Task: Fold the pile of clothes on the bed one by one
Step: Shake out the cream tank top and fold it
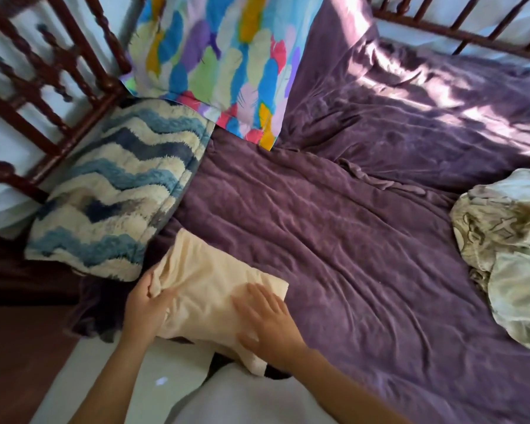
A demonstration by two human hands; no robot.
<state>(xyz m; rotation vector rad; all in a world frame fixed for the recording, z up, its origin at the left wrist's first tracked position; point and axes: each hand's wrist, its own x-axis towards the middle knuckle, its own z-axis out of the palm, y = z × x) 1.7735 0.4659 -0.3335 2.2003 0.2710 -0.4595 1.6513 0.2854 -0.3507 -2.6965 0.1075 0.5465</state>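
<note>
a rumpled purple bedspread (364,240) covers the bed inside dark wooden rails (58,71). the folded cream garment (208,289) lies at its near edge. the left hand (146,304) grips the garment's end and the right hand (268,319) presses flat on it. the unfolded pile (508,255) sits far right.

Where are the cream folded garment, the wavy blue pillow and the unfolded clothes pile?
cream folded garment (208,289): head view, its top face.
wavy blue pillow (120,191): head view, its centre.
unfolded clothes pile (502,240): head view, patterned fabric.

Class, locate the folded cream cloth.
Head view, lower left: the cream cloth lies on the purple bedspread below the blue wavy pillow, left hand gripping, right hand pressing.
</note>
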